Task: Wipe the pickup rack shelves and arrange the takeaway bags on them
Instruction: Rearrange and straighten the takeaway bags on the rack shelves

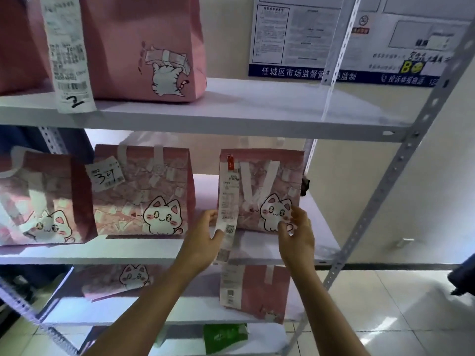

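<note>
A pink takeaway bag (259, 181) with a cat print stands on the right part of the middle shelf (320, 227) of the white rack. A long receipt (227, 201) hangs down its front left side. My left hand (205, 240) pinches the lower part of this receipt at the bag's bottom left corner. My right hand (297, 235) touches the bag's bottom right corner with relaxed fingers. Two more pink cat bags, one at the middle (144, 191) and one at the left (38, 201), stand on the same shelf.
The upper shelf (257, 104) holds a pink bag (144, 47) and a hanging receipt (68, 55); its right half is bare. Below are two pink bags (257, 286) (123, 278) and a green bag (226, 337). A perforated upright (385, 201) frames the right side. Notices (295, 34) hang on the wall.
</note>
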`<action>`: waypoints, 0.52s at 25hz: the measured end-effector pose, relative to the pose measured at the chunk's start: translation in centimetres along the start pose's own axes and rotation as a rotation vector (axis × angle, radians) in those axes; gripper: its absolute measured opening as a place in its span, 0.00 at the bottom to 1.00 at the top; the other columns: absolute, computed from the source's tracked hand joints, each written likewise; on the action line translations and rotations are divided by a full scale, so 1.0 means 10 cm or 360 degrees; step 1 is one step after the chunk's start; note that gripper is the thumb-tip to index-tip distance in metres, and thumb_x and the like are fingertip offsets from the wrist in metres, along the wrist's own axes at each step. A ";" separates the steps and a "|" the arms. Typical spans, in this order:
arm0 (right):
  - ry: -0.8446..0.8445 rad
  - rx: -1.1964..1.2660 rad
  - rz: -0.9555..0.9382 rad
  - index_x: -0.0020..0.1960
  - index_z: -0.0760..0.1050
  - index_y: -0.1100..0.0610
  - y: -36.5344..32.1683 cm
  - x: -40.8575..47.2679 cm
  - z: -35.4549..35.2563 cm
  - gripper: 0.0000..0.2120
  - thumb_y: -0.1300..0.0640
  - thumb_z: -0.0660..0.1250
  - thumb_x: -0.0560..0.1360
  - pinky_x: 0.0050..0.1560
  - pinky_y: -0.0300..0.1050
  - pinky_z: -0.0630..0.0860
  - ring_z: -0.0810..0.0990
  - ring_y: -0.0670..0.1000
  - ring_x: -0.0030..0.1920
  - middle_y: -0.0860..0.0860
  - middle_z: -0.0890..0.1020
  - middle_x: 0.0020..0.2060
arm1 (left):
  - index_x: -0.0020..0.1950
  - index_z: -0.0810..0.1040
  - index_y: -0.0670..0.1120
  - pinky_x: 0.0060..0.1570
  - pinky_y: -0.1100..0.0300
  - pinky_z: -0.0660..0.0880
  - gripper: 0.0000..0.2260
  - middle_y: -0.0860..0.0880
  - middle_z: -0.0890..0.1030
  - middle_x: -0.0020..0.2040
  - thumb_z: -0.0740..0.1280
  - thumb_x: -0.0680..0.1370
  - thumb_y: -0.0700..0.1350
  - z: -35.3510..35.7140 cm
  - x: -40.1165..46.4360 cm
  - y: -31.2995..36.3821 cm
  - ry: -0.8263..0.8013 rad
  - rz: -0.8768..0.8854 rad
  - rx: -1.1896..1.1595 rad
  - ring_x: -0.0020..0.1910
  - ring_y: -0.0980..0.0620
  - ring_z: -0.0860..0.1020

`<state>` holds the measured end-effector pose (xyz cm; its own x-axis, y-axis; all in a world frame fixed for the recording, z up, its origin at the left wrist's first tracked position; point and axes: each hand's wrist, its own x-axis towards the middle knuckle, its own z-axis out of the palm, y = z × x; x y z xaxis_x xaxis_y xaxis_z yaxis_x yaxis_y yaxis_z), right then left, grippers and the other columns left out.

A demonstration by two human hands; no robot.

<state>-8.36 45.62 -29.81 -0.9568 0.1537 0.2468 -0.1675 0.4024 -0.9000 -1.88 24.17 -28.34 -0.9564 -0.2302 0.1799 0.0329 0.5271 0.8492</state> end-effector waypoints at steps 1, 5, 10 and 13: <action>0.0026 0.0020 0.0033 0.73 0.65 0.49 0.06 0.15 -0.01 0.24 0.54 0.66 0.79 0.61 0.52 0.77 0.76 0.50 0.62 0.48 0.74 0.63 | 0.67 0.69 0.54 0.63 0.56 0.74 0.18 0.58 0.75 0.62 0.66 0.79 0.44 0.10 0.13 0.00 0.0033 -0.0063 -0.0024 0.61 0.56 0.75; 0.0027 0.0103 0.0143 0.78 0.58 0.48 0.23 0.53 -0.01 0.30 0.54 0.66 0.79 0.70 0.61 0.71 0.68 0.54 0.73 0.50 0.69 0.72 | 0.75 0.63 0.53 0.56 0.59 0.71 0.27 0.55 0.71 0.65 0.69 0.78 0.46 0.31 0.49 -0.03 0.0175 -0.0311 0.0044 0.58 0.56 0.73; -0.0078 0.0260 0.0112 0.73 0.67 0.45 0.32 0.56 0.01 0.24 0.56 0.66 0.79 0.66 0.53 0.76 0.78 0.49 0.63 0.44 0.78 0.62 | 0.75 0.63 0.51 0.61 0.55 0.71 0.29 0.55 0.72 0.62 0.70 0.77 0.43 0.41 0.58 -0.08 0.0018 -0.0351 -0.0142 0.65 0.50 0.74; -0.0062 0.0291 0.0155 0.72 0.68 0.45 0.29 0.47 -0.03 0.22 0.56 0.66 0.79 0.62 0.48 0.77 0.79 0.49 0.61 0.42 0.79 0.59 | 0.73 0.65 0.50 0.58 0.61 0.71 0.26 0.54 0.74 0.62 0.70 0.77 0.41 0.39 0.44 -0.05 0.0060 -0.0321 -0.0190 0.62 0.54 0.75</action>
<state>-13.30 47.77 -31.17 -0.9784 0.1477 0.1447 -0.1109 0.2161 -0.9701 -7.21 26.05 -29.93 -0.9355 -0.3529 0.0171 -0.1216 0.3671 0.9222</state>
